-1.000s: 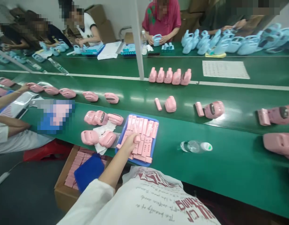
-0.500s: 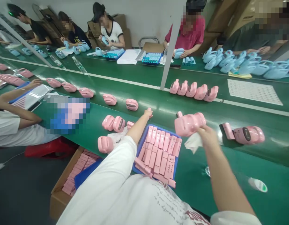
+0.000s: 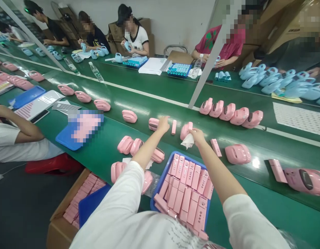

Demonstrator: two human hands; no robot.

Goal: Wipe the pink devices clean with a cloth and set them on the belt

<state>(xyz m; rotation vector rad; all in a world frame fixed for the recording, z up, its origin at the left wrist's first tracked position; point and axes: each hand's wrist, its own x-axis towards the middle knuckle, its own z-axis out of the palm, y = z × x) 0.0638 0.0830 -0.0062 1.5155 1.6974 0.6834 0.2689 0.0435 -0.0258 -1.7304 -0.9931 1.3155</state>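
My right hand is closed around a crumpled white cloth and the edge of a pink plastic casing. The casing is on or just above the green work surface. My left hand is at the right end of another pink casing with a dark window. Its fingertips are partly hidden, so I cannot tell whether it grips that casing. A slim pink bar lies between my hands. Further right lie a second pink bar and a larger-looking casing.
A blue tray of pink bars stands before me. Pink casings cluster left of it; others form a row beyond the belt. A slanted post rises on the far side. A co-worker's arm is at left.
My view has shifted. My right hand has moved left with cloth and casing, uncovering the casing at right. My left hand has released the slim bar and moved left to another casing.
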